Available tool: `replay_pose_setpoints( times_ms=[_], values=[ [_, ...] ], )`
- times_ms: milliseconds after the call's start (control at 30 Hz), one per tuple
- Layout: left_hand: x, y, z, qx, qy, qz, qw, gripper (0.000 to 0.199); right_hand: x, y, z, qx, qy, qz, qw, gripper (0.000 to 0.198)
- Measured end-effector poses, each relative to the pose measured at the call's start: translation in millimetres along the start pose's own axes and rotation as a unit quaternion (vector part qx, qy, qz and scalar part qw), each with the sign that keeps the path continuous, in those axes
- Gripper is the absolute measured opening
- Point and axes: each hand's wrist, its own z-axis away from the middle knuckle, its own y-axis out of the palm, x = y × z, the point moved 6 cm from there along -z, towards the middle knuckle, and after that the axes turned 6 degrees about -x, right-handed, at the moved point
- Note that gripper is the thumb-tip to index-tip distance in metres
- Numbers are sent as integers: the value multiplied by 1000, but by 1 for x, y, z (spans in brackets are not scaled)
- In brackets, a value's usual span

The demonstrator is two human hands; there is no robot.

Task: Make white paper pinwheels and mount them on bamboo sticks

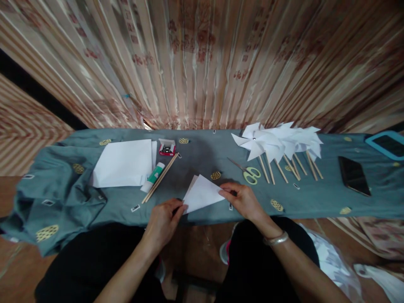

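Observation:
A white sheet of paper (203, 194), folded into a triangle, is held between both hands near the front edge of the cloth-covered table. My left hand (166, 219) pinches its lower left corner. At the right corner, the thumb and fingers of my right hand (241, 198) are closed on the same paper. Behind my right hand lie scissors (251, 174) with light green handles, blades pointing away to the left. Two wooden sticks (160, 176) and a green and white glue stick (153, 176) rest beyond my left hand.
White paper (126, 162) lies stacked at the left, near a small red open box (167, 147) of dark pins. Several paper pinwheels (274, 141) on sticks lie at the back right. Farther right are a black phone (353, 174) and a blue-framed tablet-like object (386, 145). A curtain (195, 67) hangs behind.

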Motion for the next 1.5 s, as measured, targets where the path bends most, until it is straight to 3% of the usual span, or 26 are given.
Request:
replay_pose_setpoints(
  times_ms=[433,500,567,633,733,900,1500],
  values=[
    [0,-2,1,-7,22,-77,997,17,5,4,-11,-26,-5,71,997,19],
    [-9,-7,0,-50,50,-113,991,14,5,4,-11,-22,-7,74,997,19],
    [-25,-10,0,-104,105,-156,977,27,5,4,-11,-17,-7,74,997,19],
    [-44,-4,3,-117,178,-174,962,39,4,5,-11,-14,-6,70,997,20],
    [-60,22,11,-65,239,-168,954,42,3,5,-11,-10,-4,65,998,20],
    [-54,55,19,-1,231,-184,955,53,2,5,-11,-10,6,76,997,21],
    [-42,60,19,31,199,-179,963,61,7,4,-11,-17,-7,80,997,19]
  ],
)
